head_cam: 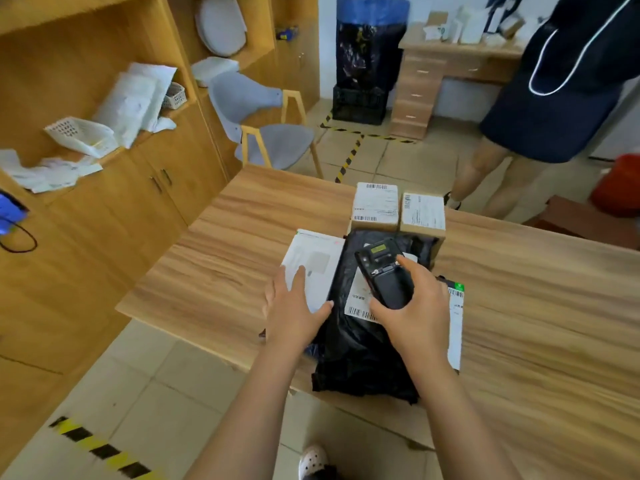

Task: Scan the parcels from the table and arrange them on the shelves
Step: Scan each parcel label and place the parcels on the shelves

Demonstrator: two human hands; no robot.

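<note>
A black plastic parcel (360, 355) with a white barcode label lies at the near edge of the wooden table (540, 306). My right hand (415, 306) grips a black handheld scanner (384, 271) just above that label. With straight fingers, my left hand (294, 306) rests on a white flat parcel (318, 261) to the left of the black one. Two small cardboard boxes (375, 206) (423, 213) with labels stand behind them. A white-labelled parcel (455, 327) lies partly hidden under the black one on the right.
Wooden shelves (114, 98) on the left hold white parcels and white baskets. A grey chair (266, 133) stands between the shelves and the table. Another person (540, 116) stands beyond the table's far right. A black bin is against the back wall.
</note>
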